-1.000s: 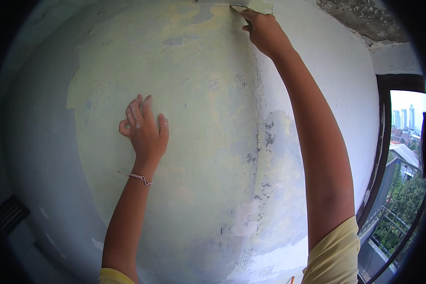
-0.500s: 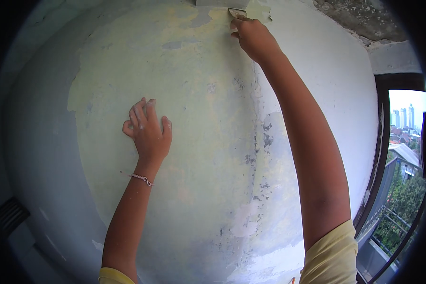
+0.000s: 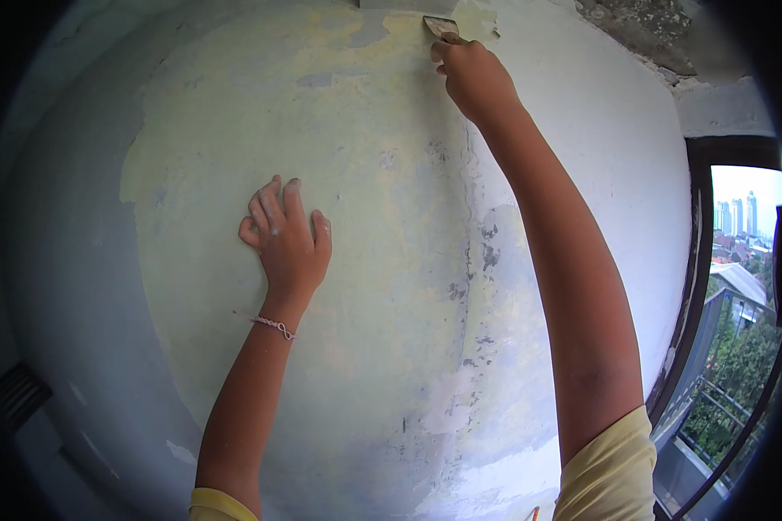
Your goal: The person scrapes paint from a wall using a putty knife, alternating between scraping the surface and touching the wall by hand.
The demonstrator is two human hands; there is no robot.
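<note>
My right hand (image 3: 480, 80) is raised high and closed around the handle of a scraper (image 3: 441, 27). The scraper's flat metal blade lies at the wall near the top of the view, close to a patch of peeled paint. Most of the handle is hidden in my fingers. Lower and to the left, my left hand (image 3: 288, 234) rests against the wall (image 3: 374, 269) with its fingers apart and bent, holding nothing. Whitish dust marks its fingers. The wall is patchy yellow-green and grey, with a vertical crack and dark chipped spots below my right hand.
A dark-framed window (image 3: 699, 260) opens at the right onto a balcony railing (image 3: 730, 391), trees and tall buildings. Bare, stained ceiling (image 3: 643, 35) shows at the upper right. A dark slatted object (image 3: 22, 395) sits at the lower left edge.
My left hand has shifted slightly to the right across the wall. My right hand and the scraper have moved a little down and right, and more of the blade shows.
</note>
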